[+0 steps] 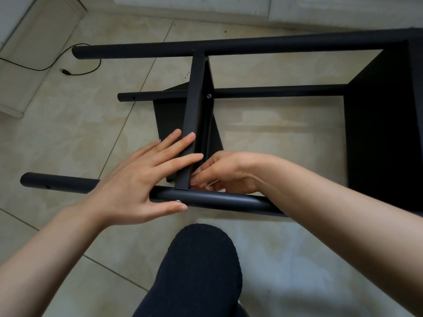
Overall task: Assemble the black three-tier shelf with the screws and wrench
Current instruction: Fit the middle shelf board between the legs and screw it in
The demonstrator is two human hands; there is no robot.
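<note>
Our left hand [137,179] lies spread flat on the middle shelf panel [194,106], thumb by the screw [177,201] in the near pole [219,199]. Right hand [226,172] curls at the panel's corner; we can't tell what it pinches.

Shelf panel [194,115] between poles — cable [66,65] far left

No text, label, brand, number or sign could be read anywhere in the head view.

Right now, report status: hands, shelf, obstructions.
Left hand flat on middle shelf panel. Right hand fingers curled behind it. Nothing blocking.
</note>
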